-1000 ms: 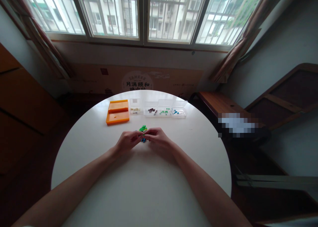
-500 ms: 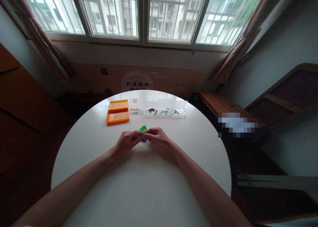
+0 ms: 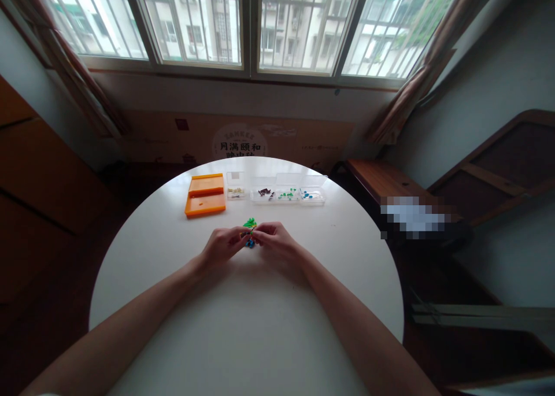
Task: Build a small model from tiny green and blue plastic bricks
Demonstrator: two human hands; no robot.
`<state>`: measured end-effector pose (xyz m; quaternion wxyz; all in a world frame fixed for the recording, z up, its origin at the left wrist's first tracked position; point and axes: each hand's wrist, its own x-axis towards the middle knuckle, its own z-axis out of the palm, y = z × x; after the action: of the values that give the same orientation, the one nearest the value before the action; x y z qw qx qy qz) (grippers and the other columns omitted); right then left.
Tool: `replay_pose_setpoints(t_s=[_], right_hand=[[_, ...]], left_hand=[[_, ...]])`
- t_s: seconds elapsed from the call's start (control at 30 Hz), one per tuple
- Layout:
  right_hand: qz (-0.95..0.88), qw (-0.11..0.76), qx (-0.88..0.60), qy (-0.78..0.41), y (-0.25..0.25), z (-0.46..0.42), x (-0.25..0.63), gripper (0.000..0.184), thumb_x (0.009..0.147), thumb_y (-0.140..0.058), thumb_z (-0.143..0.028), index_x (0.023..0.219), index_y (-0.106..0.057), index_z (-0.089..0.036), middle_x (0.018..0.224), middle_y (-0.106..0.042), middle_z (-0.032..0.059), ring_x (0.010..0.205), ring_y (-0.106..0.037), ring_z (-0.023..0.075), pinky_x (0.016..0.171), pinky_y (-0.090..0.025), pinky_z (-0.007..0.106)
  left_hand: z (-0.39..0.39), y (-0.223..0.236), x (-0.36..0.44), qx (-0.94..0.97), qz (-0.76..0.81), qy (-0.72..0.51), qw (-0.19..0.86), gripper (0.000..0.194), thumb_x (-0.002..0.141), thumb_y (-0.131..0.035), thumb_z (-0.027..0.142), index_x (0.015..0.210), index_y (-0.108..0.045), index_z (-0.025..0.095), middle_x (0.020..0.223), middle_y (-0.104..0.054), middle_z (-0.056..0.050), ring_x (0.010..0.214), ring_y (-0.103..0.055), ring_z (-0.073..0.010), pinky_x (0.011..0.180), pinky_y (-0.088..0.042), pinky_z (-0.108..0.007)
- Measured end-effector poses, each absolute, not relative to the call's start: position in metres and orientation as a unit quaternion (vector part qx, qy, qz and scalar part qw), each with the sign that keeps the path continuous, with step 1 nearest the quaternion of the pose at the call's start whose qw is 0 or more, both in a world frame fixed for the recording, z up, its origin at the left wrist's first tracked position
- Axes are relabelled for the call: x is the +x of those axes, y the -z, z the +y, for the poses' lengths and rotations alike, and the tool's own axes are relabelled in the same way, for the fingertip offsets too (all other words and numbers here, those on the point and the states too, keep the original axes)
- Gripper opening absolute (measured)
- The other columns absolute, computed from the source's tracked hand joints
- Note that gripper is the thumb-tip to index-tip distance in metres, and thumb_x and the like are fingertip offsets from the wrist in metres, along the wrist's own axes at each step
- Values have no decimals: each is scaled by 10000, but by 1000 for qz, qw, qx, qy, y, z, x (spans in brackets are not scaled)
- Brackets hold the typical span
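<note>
Over the middle of the white round table (image 3: 243,326), my left hand (image 3: 223,244) and my right hand (image 3: 275,238) meet at the fingertips. Both are closed in a pinch around a small colourful assembly of building bricks (image 3: 250,224). Its green top shows above the fingers, with some yellow, and blue bricks (image 3: 250,243) show below them. Between the fingertips is a tiny green piece, too small to make out well. The fingers hide the assembly's middle.
Beyond my hands stand an orange two-part tray (image 3: 205,213) with a few tiny pieces and a clear box (image 3: 235,176) of pale pieces. Further right, clear boxes hold dark brown pieces (image 3: 265,192), green pieces (image 3: 287,195) and blue pieces (image 3: 307,195).
My fingertips have shifted very slightly at the brick assembly, and the green piece between them looks turned a little. The arms, tray and boxes stay put.
</note>
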<state>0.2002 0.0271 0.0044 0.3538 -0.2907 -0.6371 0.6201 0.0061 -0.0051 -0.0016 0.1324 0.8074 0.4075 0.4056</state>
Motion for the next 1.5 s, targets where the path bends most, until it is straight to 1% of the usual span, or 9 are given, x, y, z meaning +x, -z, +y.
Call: replay_pose_setpoints(t_s=[0.33,0.47,0.53,0.63,0.73,0.9,1.0,1.23,1.5], right_hand=[[-643,353,-289,-615,-6,26,201,354,726,-643,-464,743,-671,-112,602,-591,8,535,-481,85,512,-357,206],[-622,365,-298,-625,-5,26,199,340,701,-666,-458,721,-675,-119,598,-607,12,528,-492,86,512,-367,210],[-586,405,-308,-630,-5,28,198,327,684,-681,-450,716,-676,-124,602,-619,16,516,-497,85,510,-383,212],[-490,510,-345,-617,-7,36,205,294,642,-723,-413,706,-671,-131,619,-632,19,484,-494,73,471,-397,202],[-366,600,-378,-603,-10,49,221,267,593,-770,-350,703,-666,-129,619,-631,10,485,-514,64,459,-436,183],[-223,660,-450,-559,-13,68,250,190,598,-778,-235,688,-643,-134,583,-633,-14,463,-545,50,445,-489,145],[-203,675,-450,-548,-10,73,257,165,619,-768,-198,673,-626,-134,577,-639,-17,458,-558,49,448,-507,138],[-204,683,-436,-550,-5,79,261,158,640,-756,-183,703,-620,-133,584,-650,-12,475,-588,65,484,-544,152],[-173,676,-472,-539,-10,100,256,148,680,-714,-123,637,-573,-116,504,-628,-11,431,-581,69,449,-539,149]], left_hand=[[-4,2,5,810,404,-406,128,198,835,-570,292,885,-679,135,501,-551,29,426,-425,-48,474,-364,-133],[-5,0,6,810,404,-407,122,203,837,-568,296,894,-680,137,491,-546,32,418,-420,-48,469,-364,-133],[-4,0,6,810,402,-410,119,207,838,-563,289,910,-678,133,479,-541,34,408,-423,-48,468,-367,-134],[-4,0,6,808,402,-415,113,215,839,-555,279,926,-677,124,470,-537,35,400,-426,-47,464,-366,-134],[-4,1,6,810,402,-412,112,212,840,-550,268,928,-679,124,474,-534,35,401,-418,-44,466,-356,-134],[-4,1,7,813,399,-408,115,206,844,-536,257,914,-680,127,496,-546,28,413,-416,-47,470,-347,-143],[-3,1,8,816,393,-409,116,205,849,-530,258,910,-677,129,494,-542,29,413,-425,-49,478,-357,-148],[-3,5,7,818,392,-407,106,209,858,-523,265,896,-678,128,504,-544,25,417,-430,-50,475,-348,-153],[-3,5,8,822,389,-397,123,223,864,-511,263,887,-685,125,503,-558,13,415,-442,-51,477,-364,-152]])
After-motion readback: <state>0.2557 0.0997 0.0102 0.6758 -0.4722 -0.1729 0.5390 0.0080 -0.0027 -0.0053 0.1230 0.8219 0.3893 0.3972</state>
